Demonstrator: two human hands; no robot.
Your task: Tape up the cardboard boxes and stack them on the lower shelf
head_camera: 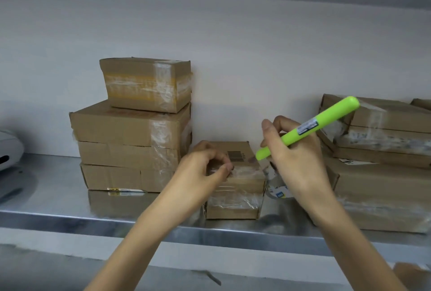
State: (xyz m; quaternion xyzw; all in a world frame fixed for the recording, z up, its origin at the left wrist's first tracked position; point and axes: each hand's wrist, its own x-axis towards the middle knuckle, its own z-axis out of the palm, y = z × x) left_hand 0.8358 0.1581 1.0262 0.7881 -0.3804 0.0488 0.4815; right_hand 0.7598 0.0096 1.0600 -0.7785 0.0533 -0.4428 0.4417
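A small cardboard box (235, 197) wrapped in clear tape stands on the steel shelf (58, 197), near its front edge. My left hand (203, 169) rests on the box's top left, its fingers curled and pinching at the tape there. My right hand (296, 157) grips a lime-green cutter (310, 127), tip pointing down at the box's top right corner. A roll of clear tape (277, 188) lies right of the box, partly hidden behind my right hand.
A stack of several taped boxes (130, 136) stands against the wall to the left. More taped boxes (382, 174) are piled on the right. A white object (9, 148) sits at the far left. Another shelf edge runs overhead.
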